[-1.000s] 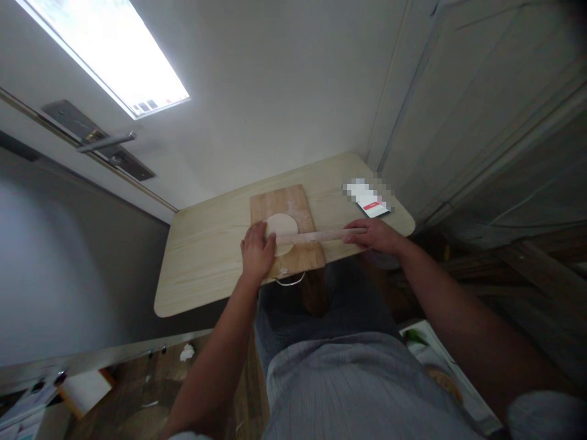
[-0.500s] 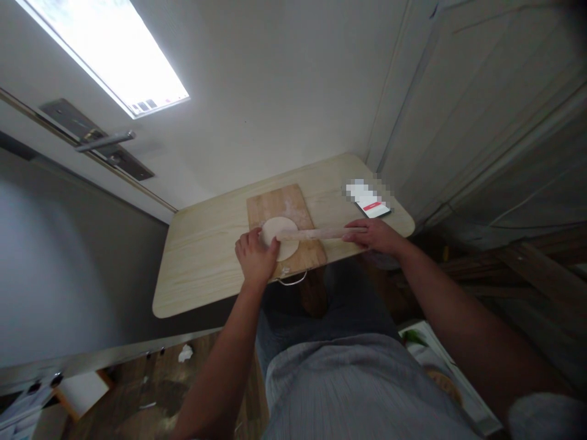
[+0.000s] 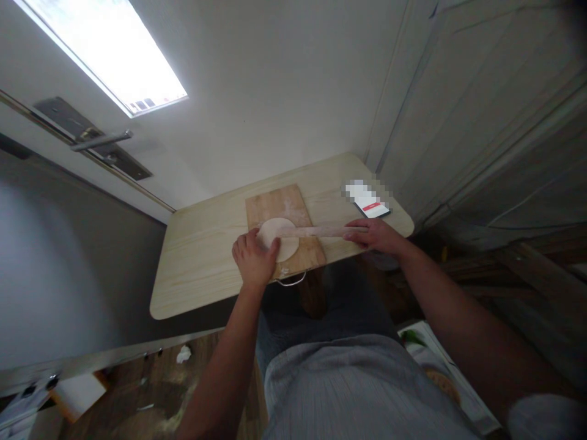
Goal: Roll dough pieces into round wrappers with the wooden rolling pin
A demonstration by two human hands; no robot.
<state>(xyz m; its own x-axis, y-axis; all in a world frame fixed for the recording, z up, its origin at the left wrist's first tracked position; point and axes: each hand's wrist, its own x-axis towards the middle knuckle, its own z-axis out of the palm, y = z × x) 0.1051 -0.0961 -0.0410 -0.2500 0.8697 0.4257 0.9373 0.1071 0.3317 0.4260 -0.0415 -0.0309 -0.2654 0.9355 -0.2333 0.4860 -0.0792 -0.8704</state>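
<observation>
At the far left, a metal lever handle (image 3: 101,140) was mounted on the pale door beyond the table (image 3: 197,260). Nearer the middle, the left forearm rose from the lower edge and leaned slightly right, bringing the left hand (image 3: 255,258) to the near left part of the wooden board (image 3: 277,203). Its back was turned up, its fingers were bent and a little spread around the left edge of the dough disc (image 3: 287,250), and its thumb reached over the dough's top; from this height I could not tell whether that grip was pinched together on the rim or only rested there. The round, flat dough lay on the board, toward its near half, and a thin wire loop (image 3: 292,282) curved out from the board's near edge. The rolling pin (image 3: 321,232) ran nearly level from the dough, where its left end rested, across the board's right edge to the right hand (image 3: 373,234). That hand's grip was closed around the pin's right end, fingers pointing left, back upward, above the table's near edge. Its forearm slanted in from the lower right. Just beyond the right hand, a phone (image 3: 375,211) lay face up on the table.
</observation>
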